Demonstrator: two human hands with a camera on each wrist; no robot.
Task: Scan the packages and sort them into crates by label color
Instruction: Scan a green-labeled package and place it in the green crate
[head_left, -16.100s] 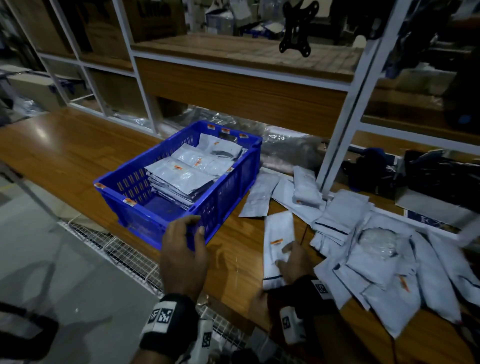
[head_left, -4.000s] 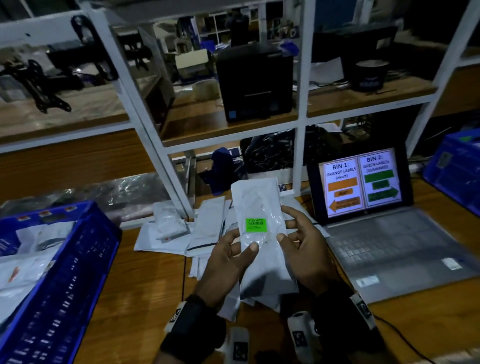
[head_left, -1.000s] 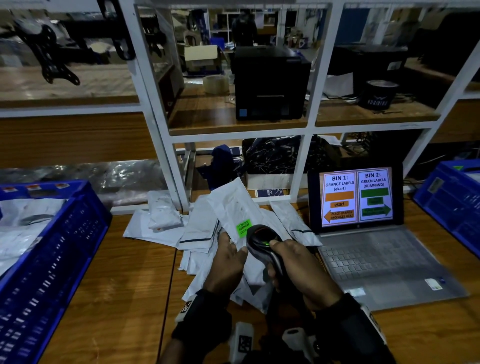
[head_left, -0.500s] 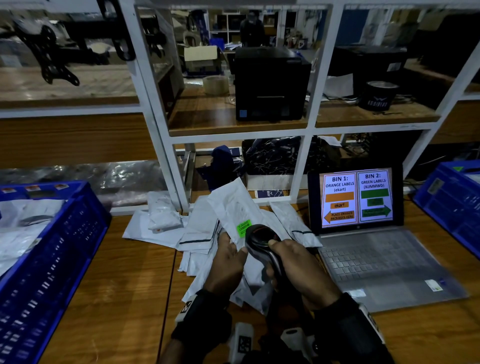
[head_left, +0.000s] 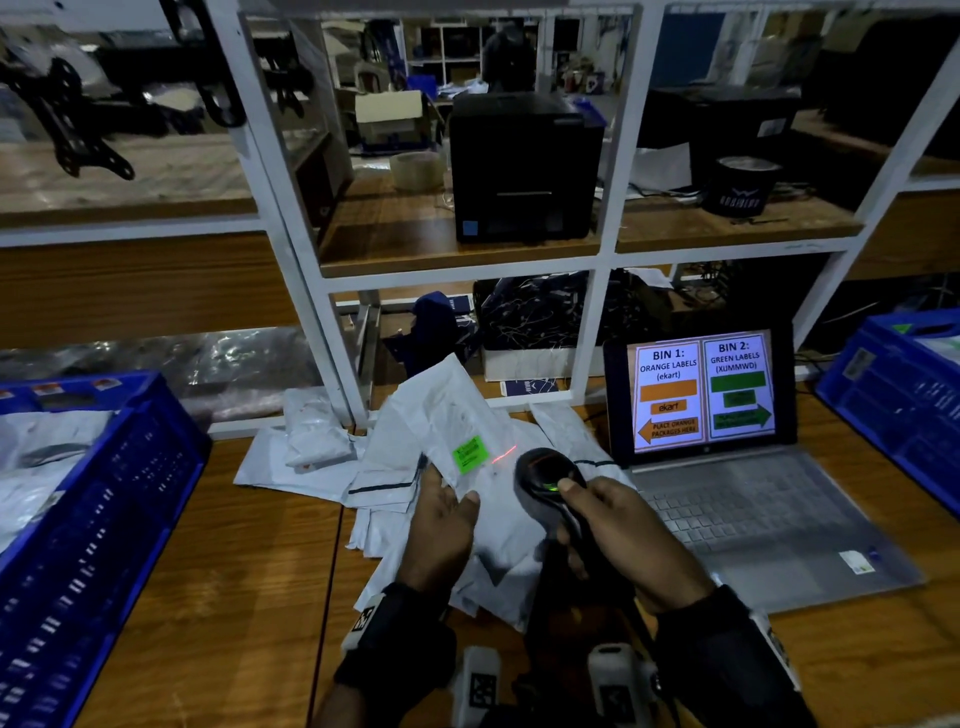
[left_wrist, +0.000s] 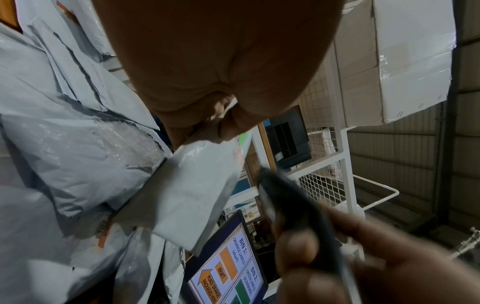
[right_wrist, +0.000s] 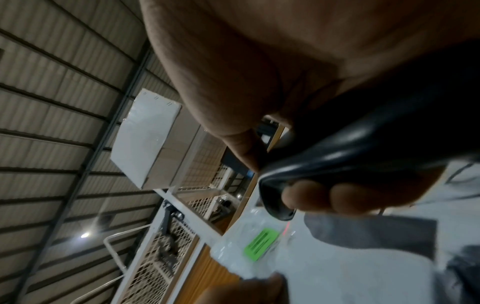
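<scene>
Scanning step: white plastic package (head_left: 441, 415) pinched by left hand (head_left: 441, 525), black handheld scanner (head_left: 545, 478) gripped by right hand (head_left: 618, 535); beam beside green label (head_left: 470, 454), needing realignment.

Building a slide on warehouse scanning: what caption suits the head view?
Right hand aims a handheld scanner at the green label of a white package held by the left hand.

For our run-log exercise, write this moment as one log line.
step: scanning | left hand: holds green-label package | right hand: grips barcode scanner | red beam beside green label | next, likely: right crate
</scene>
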